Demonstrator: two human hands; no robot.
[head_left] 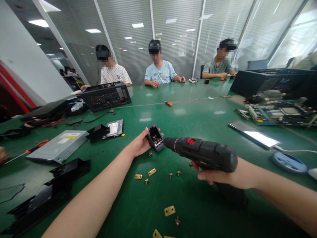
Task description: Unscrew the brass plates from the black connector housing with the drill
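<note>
My left hand [140, 144] is closed around a small black plastic box [155, 137] with brass contacts inside, held tilted just above the green table [188, 112]. My right hand [218, 173] grips a black electric screwdriver [203, 154] with a red switch. Its tip points left and sits right at the box's open side. Several brass screws [170, 175] and small brass plates [152, 172] lie scattered on the table below and between my hands. Another brass plate [169, 210] lies nearer to me.
A silver drive [58, 145], a hard disk [114, 128] and black plastic panels [47, 191] lie at the left. A circuit board [277, 112], a phone [254, 134] and a blue round object [288, 162] sit at the right. Three people sit across the table, with a black chassis [106, 96] and an orange screwdriver [168, 103].
</note>
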